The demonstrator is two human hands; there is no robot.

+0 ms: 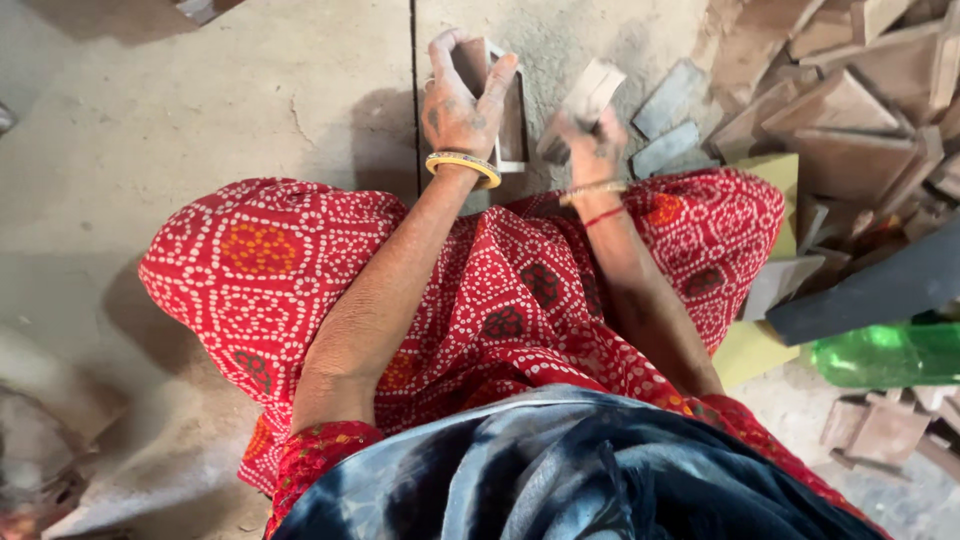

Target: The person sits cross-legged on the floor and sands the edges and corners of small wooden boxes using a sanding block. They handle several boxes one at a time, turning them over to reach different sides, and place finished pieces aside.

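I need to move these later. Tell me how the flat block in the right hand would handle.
The block looks stiff; it holds its shape in the right hand. Its dusty, matte faces probably give decent grip. Flat sides suggest it won't roll.

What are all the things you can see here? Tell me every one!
Open rectangular frame piece: one, brown-grey, on the floor, gripped by the left hand.
Small flat block: one, grey-brown, held up in the right hand.
Pile of flat brown wooden pieces: many, brown and grey, upper right.
Green plastic bottle: one, lying at right edge.
Yellow mat: one, under the person at right.
Concrete floor: grey, cracked, all around.
Red patterned skirt: one, white-dotted, over the knees.
Dark blue cloth: one, bottom centre.
Yellow bangle: one, left wrist.
Thin bangle and red thread: right wrist.
Left hand: on the frame.
Right hand: holding the block.
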